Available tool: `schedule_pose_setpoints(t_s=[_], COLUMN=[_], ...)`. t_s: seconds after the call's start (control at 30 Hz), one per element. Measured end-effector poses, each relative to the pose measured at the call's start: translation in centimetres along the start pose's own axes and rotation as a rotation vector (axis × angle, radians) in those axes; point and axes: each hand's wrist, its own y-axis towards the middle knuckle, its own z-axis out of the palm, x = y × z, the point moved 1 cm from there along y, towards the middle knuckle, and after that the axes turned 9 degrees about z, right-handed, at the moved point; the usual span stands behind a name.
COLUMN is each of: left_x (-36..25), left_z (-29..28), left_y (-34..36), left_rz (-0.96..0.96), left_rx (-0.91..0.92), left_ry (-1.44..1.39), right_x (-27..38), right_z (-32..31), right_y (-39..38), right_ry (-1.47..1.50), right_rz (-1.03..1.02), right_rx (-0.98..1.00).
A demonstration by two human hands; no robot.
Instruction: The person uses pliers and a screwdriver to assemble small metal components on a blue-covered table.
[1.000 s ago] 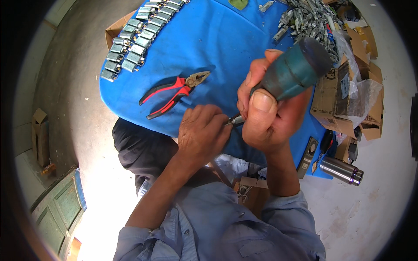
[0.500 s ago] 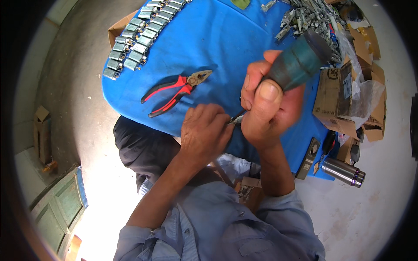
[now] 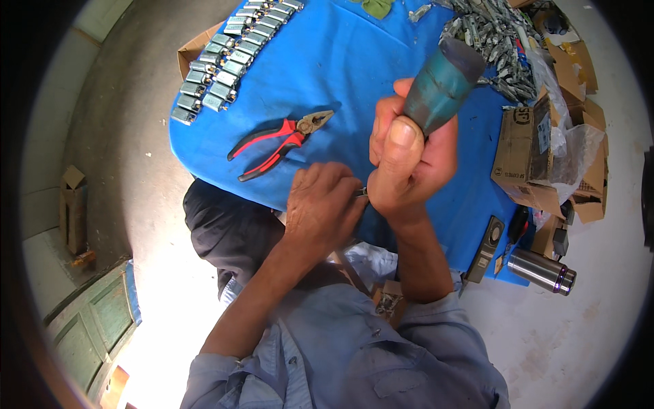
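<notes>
My right hand is wrapped round the thick teal handle of a screwdriver, its thumb along the side. The handle's dark butt end points up and away to the right; its shaft is hidden behind my hand. Just left of it, my left hand is closed near the table's front edge, fingers pinched on a small metal part. Most of that part is covered, so its kind does not show. Pliers with red and black handles lie beyond my left hand, jaws slightly apart.
Small silvery metal-cased pieces stand in two rows at the far left of the blue-covered table. A heap of metal parts lies far right. Cardboard boxes, a steel flask and a flat grey tool are at the right.
My right hand and the screwdriver have shifted a little left, and the shaft seen earlier is now hidden. My left hand stays nearly where it was. The whole view has shifted slightly.
</notes>
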Motion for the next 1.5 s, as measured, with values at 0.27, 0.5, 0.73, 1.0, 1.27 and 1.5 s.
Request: schedule_pose_setpoints(t_s=[0.27, 0.5, 0.73, 1.0, 1.27, 1.5], left_x=[-0.2, 1.4, 4.8, 2.8, -8.6, -10.0], left_z=[-1.6, -9.4, -10.0, -11.2, -17.7, -17.5], left_y=[-0.4, 1.8, 2.0, 3.1, 10.9, 12.1], left_rz=[-0.001, -0.074, -0.121, -0.245, -0.246, 0.181], left_rx=[0.074, 0.087, 0.328, 0.273, 0.006, 0.253], left_ry=[0.000, 0.447, 0.505, 0.369, -0.190, 0.188], right_x=[0.2, -0.2, 0.1, 1.2, 1.3, 2.1], right_z=[0.0, -0.8, -1.1, -1.0, -1.1, -0.7], right_y=[-0.4, -0.6, -1.2, -1.4, -1.3, -1.4], right_ry=[0.086, 0.045, 0.030, -0.086, -0.148, -0.135], right_rz=[-0.021, 0.013, 0.016, -0.097, -0.131, -0.115], right_rx=[-0.056, -0.047, -0.044, -0.027, -0.049, -0.030])
